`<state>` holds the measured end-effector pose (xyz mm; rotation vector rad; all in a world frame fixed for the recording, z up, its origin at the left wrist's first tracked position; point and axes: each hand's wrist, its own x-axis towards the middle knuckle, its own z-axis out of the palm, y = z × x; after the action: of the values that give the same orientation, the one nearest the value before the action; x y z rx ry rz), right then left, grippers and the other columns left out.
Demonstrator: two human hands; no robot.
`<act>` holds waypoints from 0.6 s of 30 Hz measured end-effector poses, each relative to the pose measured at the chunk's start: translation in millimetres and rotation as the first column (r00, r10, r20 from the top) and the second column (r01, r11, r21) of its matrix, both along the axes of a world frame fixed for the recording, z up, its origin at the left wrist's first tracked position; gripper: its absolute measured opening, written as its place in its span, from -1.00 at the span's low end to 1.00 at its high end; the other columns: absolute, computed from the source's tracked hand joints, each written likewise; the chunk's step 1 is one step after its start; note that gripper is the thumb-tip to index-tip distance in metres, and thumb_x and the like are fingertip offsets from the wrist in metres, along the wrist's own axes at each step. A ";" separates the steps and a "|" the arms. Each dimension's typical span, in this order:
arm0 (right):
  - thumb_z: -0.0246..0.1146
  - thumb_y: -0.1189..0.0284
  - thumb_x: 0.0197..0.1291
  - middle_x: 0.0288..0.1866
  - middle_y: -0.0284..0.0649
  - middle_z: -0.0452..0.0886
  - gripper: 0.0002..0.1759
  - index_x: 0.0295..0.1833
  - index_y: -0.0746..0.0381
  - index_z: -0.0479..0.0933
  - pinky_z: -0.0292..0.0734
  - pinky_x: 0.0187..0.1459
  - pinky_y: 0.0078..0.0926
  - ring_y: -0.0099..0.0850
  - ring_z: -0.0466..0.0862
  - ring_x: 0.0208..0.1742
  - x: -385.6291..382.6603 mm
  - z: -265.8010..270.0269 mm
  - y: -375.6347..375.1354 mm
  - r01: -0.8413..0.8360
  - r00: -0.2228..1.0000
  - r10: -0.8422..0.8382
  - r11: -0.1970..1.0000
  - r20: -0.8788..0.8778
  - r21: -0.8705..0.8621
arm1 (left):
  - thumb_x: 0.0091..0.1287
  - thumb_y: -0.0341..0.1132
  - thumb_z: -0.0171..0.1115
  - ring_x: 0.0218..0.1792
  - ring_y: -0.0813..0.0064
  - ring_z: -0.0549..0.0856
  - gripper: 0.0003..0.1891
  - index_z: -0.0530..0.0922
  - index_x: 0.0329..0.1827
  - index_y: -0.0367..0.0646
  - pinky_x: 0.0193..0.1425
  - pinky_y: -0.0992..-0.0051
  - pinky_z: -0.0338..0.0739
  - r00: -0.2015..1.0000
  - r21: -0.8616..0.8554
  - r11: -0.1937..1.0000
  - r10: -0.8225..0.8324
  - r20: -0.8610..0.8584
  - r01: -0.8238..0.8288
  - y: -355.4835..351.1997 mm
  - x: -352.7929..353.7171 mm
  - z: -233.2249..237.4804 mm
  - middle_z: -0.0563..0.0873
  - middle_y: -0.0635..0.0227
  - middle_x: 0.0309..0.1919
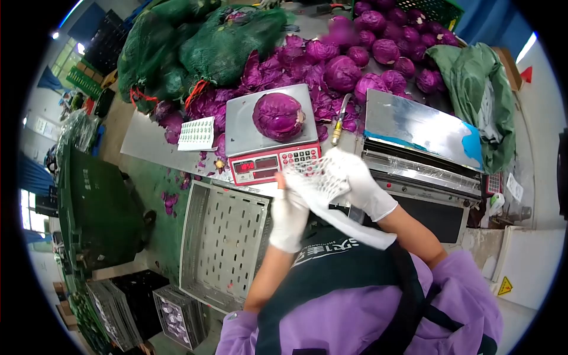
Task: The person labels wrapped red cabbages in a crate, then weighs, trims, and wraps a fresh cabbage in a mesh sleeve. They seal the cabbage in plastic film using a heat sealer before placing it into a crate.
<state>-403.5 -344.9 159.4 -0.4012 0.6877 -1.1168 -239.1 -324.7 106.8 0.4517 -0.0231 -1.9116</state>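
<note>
A long white sheet point(319, 186) with rows of small dark marks or openings is between my gloved hands, and its plain tail hangs down toward my apron. I cannot make out exactly what kind of sheet it is. My left hand point(289, 219) is closed on its left edge, the thumb pointing up with a bare tip. Gripping the other side is my right hand point(364, 186), its fingers partly hidden. Just beyond them, a red digital scale point(245, 167) carries one purple cabbage point(278, 116) on its steel plate. A sheet of green-printed stickers point(197, 134) lies left of the scale.
Purple cabbages point(343, 73) and loose leaves cover the back of the table, beside green mesh sacks point(216, 50). A yellow-handled knife point(339, 123) lies right of the scale, near a steel wrapping machine point(417, 127). A grey crate point(222, 242) stands at lower left, a green bin point(97, 207) farther left.
</note>
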 end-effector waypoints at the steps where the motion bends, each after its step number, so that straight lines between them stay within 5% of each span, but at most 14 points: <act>1: 0.04 0.29 0.52 -0.52 -0.49 0.44 -0.77 -0.03 0.22 0.48 0.33 -0.59 -0.72 -0.72 0.43 -0.61 -1.2 -7.4 0.9 -0.119 0.992 0.117 0.991 0.037 0.059 | 0.52 0.16 -0.08 0.15 0.28 0.60 -0.43 0.43 0.26 -0.17 0.31 0.18 0.46 0.988 -0.130 0.990 -0.067 -0.140 0.049 -4.3 14.1 8.5 0.63 0.19 0.11; 2: 0.08 0.24 0.50 -0.53 -0.52 0.41 -0.72 0.01 0.24 0.49 0.33 -0.59 -0.71 -0.72 0.41 -0.60 2.8 -18.7 3.6 -0.238 0.970 0.241 0.969 -0.042 0.073 | 0.48 0.18 -0.01 0.16 0.26 0.60 -0.44 0.45 0.20 -0.17 0.30 0.16 0.47 0.964 -0.201 0.976 -0.134 -0.231 0.087 -8.0 20.2 19.0 0.64 0.17 0.07; 3: 0.12 0.20 0.48 -0.54 -0.56 0.38 -0.67 0.05 0.26 0.50 0.34 -0.58 -0.69 -0.72 0.39 -0.60 7.1 -30.5 5.0 -0.355 0.924 0.365 0.930 -0.118 0.097 | 0.47 0.17 0.03 0.11 0.23 0.63 -0.46 0.48 0.11 -0.18 0.28 0.14 0.47 0.989 -0.006 0.990 -0.137 0.063 0.138 -8.6 19.9 56.7 0.65 0.14 0.03; 4: 0.17 0.22 0.43 -0.50 -0.53 0.48 -0.66 0.07 0.26 0.56 0.38 -0.56 -0.66 -0.68 0.43 -0.58 -3.4 -31.6 6.2 -0.627 0.776 0.610 0.774 -0.159 -0.092 | 0.48 0.15 0.02 0.10 0.21 0.63 -0.46 0.48 0.11 -0.20 0.29 0.15 0.48 0.985 -0.063 0.983 -0.172 0.014 0.172 -16.2 35.1 37.5 0.65 0.11 0.03; 5: 0.17 0.22 0.43 -0.50 -0.53 0.48 -0.66 0.07 0.26 0.56 0.38 -0.56 -0.66 -0.68 0.43 -0.58 -9.6 -29.8 4.6 -0.621 0.781 0.604 0.778 -0.159 -0.092 | 0.49 0.13 0.02 0.09 0.19 0.64 -0.47 0.48 0.12 -0.23 0.29 0.16 0.48 0.977 -0.121 0.972 -0.209 -0.033 0.203 -22.7 47.6 18.1 0.64 0.09 0.03; 7: 0.22 0.35 0.35 -0.41 -0.44 0.61 -0.75 -0.02 0.27 0.66 0.49 -0.46 -0.63 -0.66 0.52 -0.50 -19.9 3.7 -10.5 -0.703 0.458 0.437 0.711 -0.774 -0.014 | 0.50 0.08 0.03 0.14 0.18 0.63 -0.44 0.45 0.22 -0.30 0.32 0.20 0.48 0.972 -0.112 0.967 -0.223 0.072 0.230 -17.0 36.2 38.0 0.62 0.04 0.11; 8: 0.18 0.51 0.23 -0.31 -0.34 0.69 -0.80 -0.13 0.28 0.70 0.57 -0.27 -0.62 -0.66 0.60 -0.37 -32.8 -33.7 -30.4 -0.584 0.637 0.257 0.776 -0.726 -0.237 | 0.50 0.06 0.03 0.16 0.17 0.63 -0.43 0.42 0.27 -0.30 0.32 0.18 0.49 0.961 -0.090 0.966 -0.228 0.158 0.244 -9.8 25.9 56.5 0.62 0.06 0.15; 9: 0.15 0.58 0.17 -0.33 -0.33 0.70 -0.76 -0.13 0.33 0.69 0.57 -0.17 -0.62 -0.66 0.62 -0.29 -39.7 0.2 -38.7 -0.502 0.659 0.020 0.757 -0.752 -0.420 | 0.50 0.04 0.04 0.17 0.17 0.63 -0.42 0.40 0.32 -0.30 0.31 0.16 0.51 0.943 -0.069 0.965 -0.231 0.242 0.254 -5.0 20.3 65.4 0.61 0.08 0.19; 10: 0.11 0.59 0.23 -0.32 -0.32 0.71 -0.77 -0.12 0.34 0.67 0.58 -0.20 -0.58 -0.61 0.64 -0.28 -42.8 12.7 -50.1 -0.219 0.704 0.027 0.959 -0.710 -0.180 | 0.49 -0.02 0.11 0.21 0.26 0.60 -0.40 0.32 0.40 -0.30 0.34 0.24 0.47 0.911 -0.165 0.935 -0.248 0.329 0.313 0.9 21.6 60.1 0.58 0.15 0.24; 13: 0.10 0.47 0.39 -0.28 -0.30 0.71 -0.78 -0.13 0.36 0.62 0.57 -0.19 -0.57 -0.59 0.66 -0.26 -51.0 2.4 -76.2 -0.205 0.682 -0.117 0.917 -0.722 -0.341 | 0.34 -0.30 0.34 0.03 0.53 0.64 -0.51 0.45 0.28 -0.29 0.11 0.51 0.52 0.727 -0.188 0.829 -0.325 0.605 0.526 3.9 18.7 37.1 0.66 0.30 0.08; 15: 0.11 0.42 0.41 -0.23 -0.29 0.71 -0.76 -0.12 0.35 0.62 0.57 -0.14 -0.56 -0.58 0.66 -0.22 -40.5 -8.2 -73.1 -0.225 0.760 -0.034 0.923 -0.649 -0.312 | 0.18 -0.55 0.30 -0.22 0.58 0.68 -0.73 0.61 -0.04 -0.24 -0.13 0.58 0.54 0.575 0.021 0.966 -0.170 0.800 0.256 -8.7 15.9 32.4 0.71 0.36 -0.21; 16: 0.11 0.39 0.44 -0.23 -0.31 0.69 -0.74 -0.12 0.35 0.61 0.55 -0.13 -0.56 -0.59 0.63 -0.21 -35.3 -10.9 -71.9 -0.280 0.707 -0.008 0.915 -0.707 -0.290 | 0.14 -0.63 0.16 -0.32 0.60 0.65 -0.77 0.61 -0.17 -0.20 -0.22 0.59 0.54 0.449 -0.019 0.979 -0.076 0.890 0.203 -34.2 49.0 -24.9 0.70 0.36 -0.27; 17: 0.11 0.35 0.47 -0.36 -0.30 0.67 -0.71 -0.17 0.35 0.60 0.54 -0.29 -0.58 -0.60 0.61 -0.38 -22.2 -21.2 -72.6 -0.185 0.750 -0.103 0.916 -0.653 -0.357 | 0.11 -0.63 0.04 -0.43 0.61 0.61 -0.77 0.60 -0.26 -0.18 -0.31 0.62 0.52 0.526 -0.113 0.987 0.155 0.836 -0.112 -52.0 58.3 -29.2 0.66 0.40 -0.37; 18: 0.10 0.32 0.48 -0.43 -0.29 0.65 -0.69 -0.20 0.35 0.59 0.52 -0.37 -0.57 -0.59 0.59 -0.46 -13.9 -26.0 -74.3 -0.133 0.823 -0.030 0.961 -0.568 -0.243 | 0.23 -0.56 0.05 -0.56 0.64 0.53 -0.82 0.61 -0.22 -0.19 -0.46 0.63 0.43 0.397 -0.179 0.960 0.253 0.882 -0.214 -71.5 80.3 -44.1 0.59 0.48 -0.48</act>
<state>-417.4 -419.2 133.4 -1.0153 1.0410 -1.0429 -158.9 -396.2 62.7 1.3600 -0.6821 -1.1637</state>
